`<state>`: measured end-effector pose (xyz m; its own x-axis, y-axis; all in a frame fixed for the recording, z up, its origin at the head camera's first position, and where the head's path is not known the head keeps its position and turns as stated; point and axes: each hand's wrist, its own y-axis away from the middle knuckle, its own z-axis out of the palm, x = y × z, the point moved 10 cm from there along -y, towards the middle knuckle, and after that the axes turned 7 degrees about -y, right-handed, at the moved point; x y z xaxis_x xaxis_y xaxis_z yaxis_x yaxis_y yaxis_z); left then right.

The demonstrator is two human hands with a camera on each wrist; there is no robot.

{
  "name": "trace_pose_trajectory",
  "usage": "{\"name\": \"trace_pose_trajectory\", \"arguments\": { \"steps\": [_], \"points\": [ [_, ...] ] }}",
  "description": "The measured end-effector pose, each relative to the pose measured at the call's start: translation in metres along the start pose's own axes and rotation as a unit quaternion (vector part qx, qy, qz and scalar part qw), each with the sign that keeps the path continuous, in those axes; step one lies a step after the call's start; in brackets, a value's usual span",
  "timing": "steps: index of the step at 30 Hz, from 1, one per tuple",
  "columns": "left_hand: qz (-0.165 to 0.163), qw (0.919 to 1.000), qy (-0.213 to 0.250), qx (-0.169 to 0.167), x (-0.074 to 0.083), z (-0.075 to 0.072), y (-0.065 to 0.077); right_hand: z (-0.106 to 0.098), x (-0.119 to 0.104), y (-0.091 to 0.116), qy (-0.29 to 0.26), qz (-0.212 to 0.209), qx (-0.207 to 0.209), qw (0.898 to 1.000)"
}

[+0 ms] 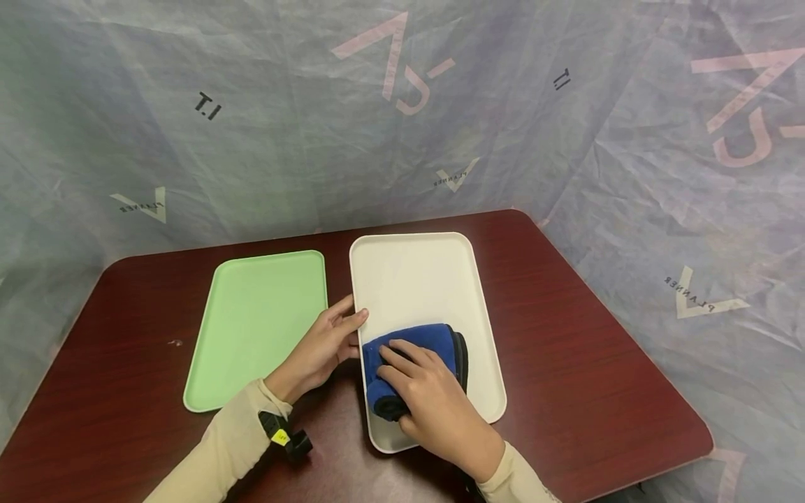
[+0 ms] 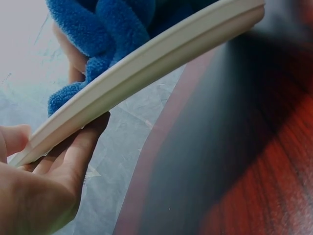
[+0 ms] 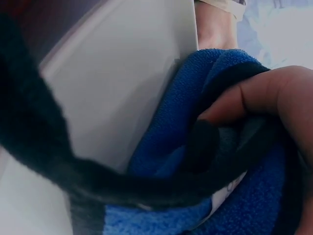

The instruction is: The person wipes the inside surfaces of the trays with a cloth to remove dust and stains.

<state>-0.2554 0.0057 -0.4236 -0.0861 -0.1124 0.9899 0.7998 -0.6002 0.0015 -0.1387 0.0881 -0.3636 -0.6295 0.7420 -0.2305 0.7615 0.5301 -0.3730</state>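
Note:
My left hand (image 1: 323, 342) holds the white tray (image 1: 418, 276) by its left long edge, thumb over the rim and fingers underneath. In the left wrist view the tray's side wall (image 2: 142, 63) is tilted, raised off the red-brown tabletop. A folded blue towel (image 1: 411, 339) with black edging lies on the lower half of the tray. My right hand (image 1: 434, 405) grips the towel from above, its fingers spread over it. In the right wrist view the thumb (image 3: 234, 105) digs into the towel's folds (image 3: 161, 142), beside the tray's bare surface.
A green tray (image 1: 260, 325) lies flat on the dark red table (image 1: 553, 349), left of the white one. Printed grey sheeting (image 1: 283, 140) hangs behind and to the right of the table. A black strap with a small camera (image 1: 286, 436) sits on the left wrist.

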Motion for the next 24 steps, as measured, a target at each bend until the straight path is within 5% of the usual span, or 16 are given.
{"name": "trace_pose_trajectory", "arguments": {
  "steps": [9, 24],
  "points": [
    [-0.010, 0.9999, 0.007, 0.002, 0.001, 0.002, 0.000, -0.007, 0.011, 0.006, -0.008, 0.019, 0.014, 1.000],
    [-0.004, 0.9997, 0.025, 0.001, 0.001, 0.000, 0.000, -0.023, 0.062, 0.031, -0.016, 0.110, 0.030, 0.993]
  ]
}}
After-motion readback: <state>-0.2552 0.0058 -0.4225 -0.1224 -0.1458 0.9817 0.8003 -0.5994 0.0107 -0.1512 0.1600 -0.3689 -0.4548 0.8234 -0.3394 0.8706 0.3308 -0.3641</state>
